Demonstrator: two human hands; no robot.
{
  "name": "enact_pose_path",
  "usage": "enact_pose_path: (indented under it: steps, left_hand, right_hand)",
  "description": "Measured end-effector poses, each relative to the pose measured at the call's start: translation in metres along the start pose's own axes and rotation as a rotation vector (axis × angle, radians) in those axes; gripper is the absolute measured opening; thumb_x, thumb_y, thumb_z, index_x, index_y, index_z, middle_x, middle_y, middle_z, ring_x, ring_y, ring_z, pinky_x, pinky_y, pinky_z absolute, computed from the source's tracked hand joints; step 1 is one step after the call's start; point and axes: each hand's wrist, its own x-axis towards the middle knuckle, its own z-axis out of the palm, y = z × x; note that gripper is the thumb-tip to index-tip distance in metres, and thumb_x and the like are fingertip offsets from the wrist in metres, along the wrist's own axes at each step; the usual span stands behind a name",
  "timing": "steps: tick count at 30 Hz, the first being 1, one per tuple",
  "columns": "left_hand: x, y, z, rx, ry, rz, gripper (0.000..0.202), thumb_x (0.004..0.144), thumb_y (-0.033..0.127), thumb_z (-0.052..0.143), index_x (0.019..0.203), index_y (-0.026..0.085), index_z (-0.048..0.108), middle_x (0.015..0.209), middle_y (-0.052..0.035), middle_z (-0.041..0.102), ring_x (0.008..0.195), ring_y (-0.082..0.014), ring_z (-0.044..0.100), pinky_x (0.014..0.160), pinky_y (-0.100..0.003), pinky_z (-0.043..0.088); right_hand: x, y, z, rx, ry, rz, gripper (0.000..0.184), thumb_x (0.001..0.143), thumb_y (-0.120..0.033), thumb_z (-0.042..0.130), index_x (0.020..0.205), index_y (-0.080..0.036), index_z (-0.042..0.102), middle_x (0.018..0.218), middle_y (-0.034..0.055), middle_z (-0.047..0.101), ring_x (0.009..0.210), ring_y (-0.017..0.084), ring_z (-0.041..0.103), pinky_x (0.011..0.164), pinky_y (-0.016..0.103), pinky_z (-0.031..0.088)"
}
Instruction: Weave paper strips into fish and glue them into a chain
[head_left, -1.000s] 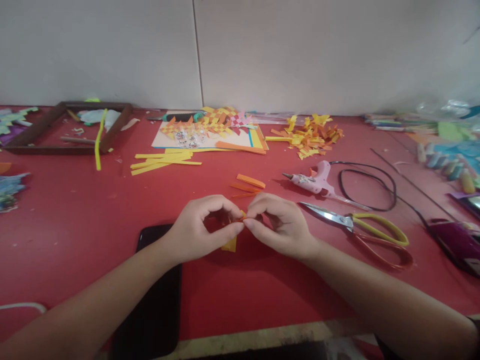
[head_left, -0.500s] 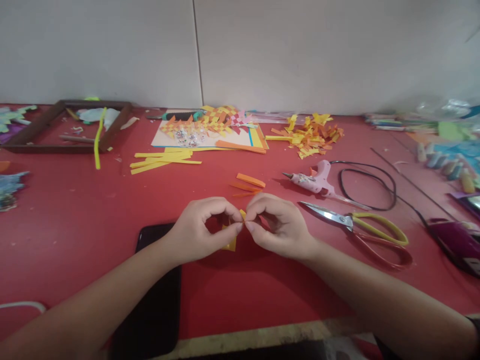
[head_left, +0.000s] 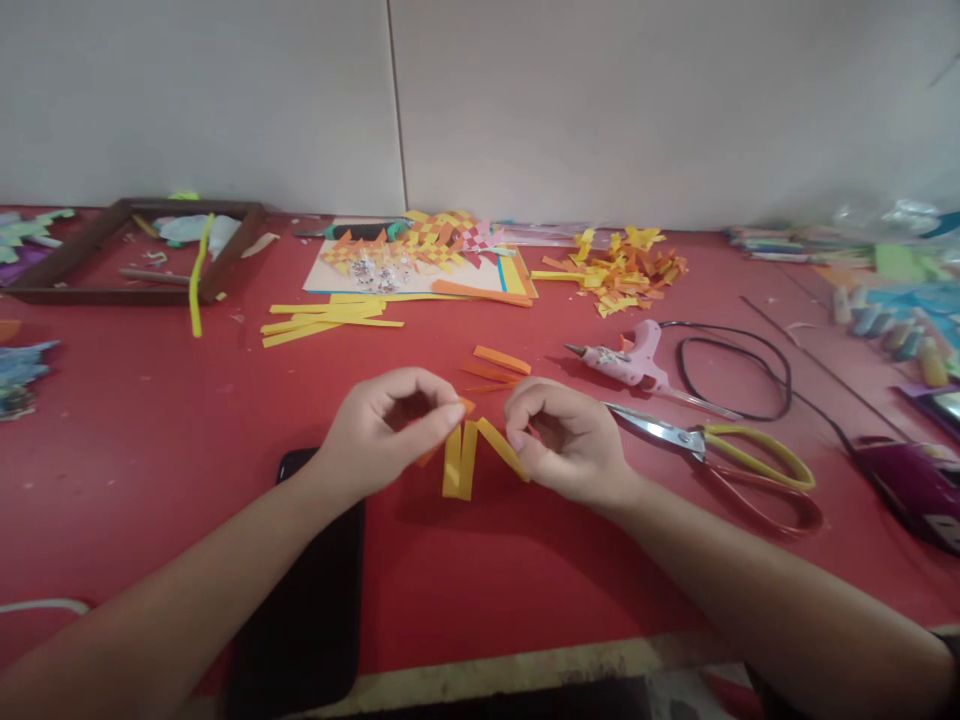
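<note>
Head view of a red desk [head_left: 150, 420]. The left hand [head_left: 386, 425] and right hand [head_left: 570, 440] meet near the middle of the desk, just above its surface, with the paper strips [head_left: 466, 458] between them. These are folded yellow bands with a little orange showing at the left thumb. The left fingers [head_left: 442, 415] are closed in a pinch on the upper end of the strips. The right fingers [head_left: 521, 440] are curled and narrow, gripping the slanting yellow band at its right end. The lower ends of the strips hang toward the desk.

A black phone [head_left: 315, 580] lies under the left forearm. Scissors [head_left: 720, 460] lie just right of the right hand, with a pink glue gun [head_left: 622, 365] and its black cord [head_left: 742, 375] beyond them. Loose orange strips [head_left: 499, 365] lie just behind the hands. Farther back are yellow strips [head_left: 330, 322], a woven paper sheet [head_left: 420, 255], a pile of scraps [head_left: 619, 262] and a wooden frame [head_left: 75, 265].
</note>
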Motion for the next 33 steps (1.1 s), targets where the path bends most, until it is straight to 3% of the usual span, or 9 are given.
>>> enact_pose_path:
  steps: [4,10,14,20,25,29,33]
  left_hand:
    - [0.004,-0.006,-0.004,0.011,0.109,-0.067,0.022,0.085,0.040,0.073,0.083,0.020,0.068,0.081,-0.0027,0.071,0.073,-0.0149,0.064,0.068,-0.025,0.054]
    - [0.001,-0.014,-0.002,0.218,0.024,-0.027,0.024,0.090,0.040,0.065,0.104,0.021,0.062,0.088,-0.0030,0.069,0.080,-0.0166,0.067,0.071,-0.027,0.053]
    - [-0.003,-0.015,-0.003,0.352,-0.043,0.060,0.020,0.093,0.036,0.061,0.108,0.023,0.059,0.092,-0.0021,0.070,0.089,-0.0173,0.069,0.084,-0.031,0.054]
    - [-0.004,-0.015,-0.004,0.478,-0.019,0.093,0.018,0.094,0.033,0.061,0.108,0.023,0.059,0.095,-0.0011,0.071,0.089,-0.0159,0.069,0.081,-0.028,0.052]
    - [-0.002,-0.012,-0.002,0.289,0.024,-0.017,0.020,0.092,0.037,0.063,0.105,0.022,0.062,0.091,-0.0009,0.069,0.084,-0.0142,0.067,0.071,-0.024,0.051]
    - [0.001,-0.009,-0.002,0.034,0.006,-0.123,0.024,0.089,0.038,0.069,0.104,0.020,0.064,0.090,-0.0009,0.066,0.081,-0.0131,0.066,0.073,-0.023,0.053]
    - [0.002,-0.010,-0.001,-0.204,-0.009,-0.220,0.026,0.083,0.033,0.076,0.102,0.020,0.065,0.094,-0.0002,0.064,0.082,-0.0122,0.068,0.076,-0.023,0.055]
  right_hand:
    - [0.000,0.004,-0.005,-0.139,0.030,-0.052,0.012,0.082,-0.009,0.059,0.076,-0.020,0.058,0.067,-0.0003,0.058,0.059,0.011,0.054,0.054,0.024,0.047]
    - [0.002,0.014,-0.017,-0.361,-0.310,-0.320,0.016,0.086,-0.007,0.059,0.095,-0.019,0.063,0.088,0.0056,0.071,0.084,0.016,0.064,0.082,0.033,0.055]
    - [0.002,0.018,-0.022,-0.397,-0.398,-0.288,0.017,0.087,-0.007,0.056,0.096,-0.020,0.062,0.087,0.0061,0.070,0.088,0.018,0.062,0.081,0.033,0.055]
    - [0.002,0.024,-0.021,-0.438,-0.443,-0.225,0.011,0.089,-0.011,0.055,0.093,-0.019,0.061,0.085,0.0052,0.067,0.079,0.016,0.059,0.075,0.031,0.052]
    - [0.001,0.025,-0.018,-0.461,-0.415,-0.209,0.009,0.090,-0.013,0.057,0.094,-0.019,0.062,0.086,0.0058,0.067,0.079,0.016,0.058,0.075,0.030,0.050]
    - [0.001,0.024,-0.015,-0.466,-0.380,-0.200,0.006,0.090,-0.015,0.059,0.092,-0.019,0.063,0.082,0.0049,0.067,0.077,0.016,0.058,0.073,0.030,0.050]
    - [-0.001,0.017,-0.009,-0.410,-0.187,-0.088,0.003,0.092,-0.020,0.061,0.091,-0.019,0.064,0.082,0.0040,0.070,0.076,0.015,0.062,0.072,0.029,0.051]
